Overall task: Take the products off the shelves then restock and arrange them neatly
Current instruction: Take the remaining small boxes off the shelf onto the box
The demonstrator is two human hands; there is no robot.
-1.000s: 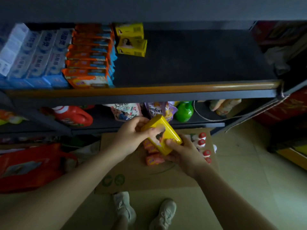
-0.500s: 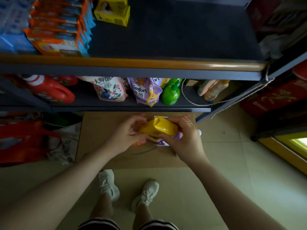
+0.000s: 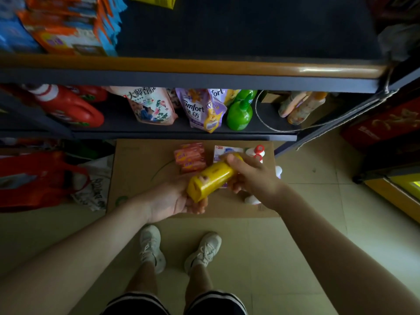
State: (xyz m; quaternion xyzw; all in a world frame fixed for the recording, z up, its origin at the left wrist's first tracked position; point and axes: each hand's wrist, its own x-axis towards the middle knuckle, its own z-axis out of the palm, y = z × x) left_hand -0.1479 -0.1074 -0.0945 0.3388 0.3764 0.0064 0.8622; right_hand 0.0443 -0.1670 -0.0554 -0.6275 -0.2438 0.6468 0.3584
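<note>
A: Head view, what are the hands doing?
B: Both on the yellow box point(image 3: 210, 181). Left hand point(image 3: 175, 201) is palm-up under its near end, fingers curled round the bottom edge. Right hand point(image 3: 251, 175) grips the far end from above, thumb over the top.

A: Where's the box relative to everything else?
B: Held in the air, tilted, over the cardboard sheet point(image 3: 141, 169) on the floor in front of the rack. Not touching the sheet.

A: What's on the sheet?
B: Orange packets point(image 3: 191, 156) stacked just beyond the box, a white-and-purple carton point(image 3: 221, 151) beside them, and white bottles with red caps point(image 3: 256, 151), partly hidden by the right hand.

A: Shelves?
B: Upper shelf point(image 3: 227, 67): orange-and-blue boxes point(image 3: 68, 30) at left, blurred; rest of that board is dark. Lower shelf point(image 3: 181, 130): red jug point(image 3: 70, 108), floral pouch point(image 3: 151, 105), purple Comfort pouch point(image 3: 200, 110), green bottle point(image 3: 239, 112).

A: Anything else?
B: Red bag point(image 3: 34, 180) on the floor at left. White sneakers point(image 3: 151, 246) below the hands.
</note>
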